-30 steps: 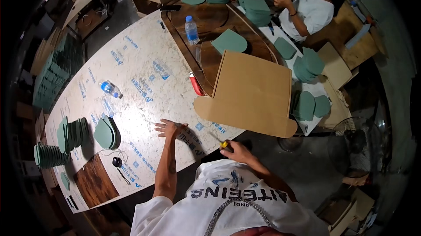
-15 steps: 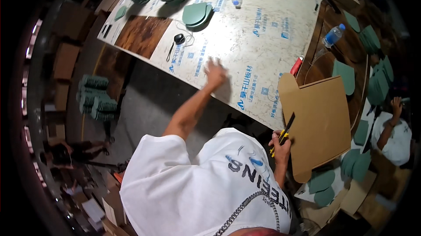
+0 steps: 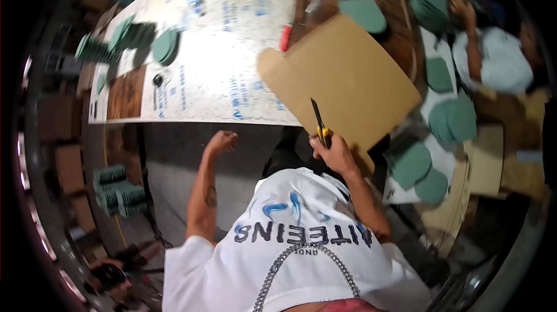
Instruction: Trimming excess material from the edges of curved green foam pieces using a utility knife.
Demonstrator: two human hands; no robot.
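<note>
My right hand (image 3: 335,154) is wrapped round a yellow and black utility knife (image 3: 321,127), its dark blade pointing away from me. Knife and hand lie over the near part of a flat brown cardboard sheet (image 3: 354,74); I cannot tell whether the blade touches it. That sheet overlaps the right end of the pale printed board (image 3: 214,91) on the table. Just in front of the board's near edge hangs my left hand (image 3: 222,142), its fingers curled in a loose fist with nothing visible in them.
Green rounded pieces stand in stacks (image 3: 133,35) at the board's far left, with a pair (image 3: 166,46) nearby. A water bottle (image 3: 196,3) and a red object (image 3: 285,38) lie farther off. A co-worker (image 3: 493,60) is at the right, near more green pieces (image 3: 452,118).
My left hand has drawn back from above the board to in front of its edge. The right hand has brought the knife over the cardboard. The view has turned toward the right.
</note>
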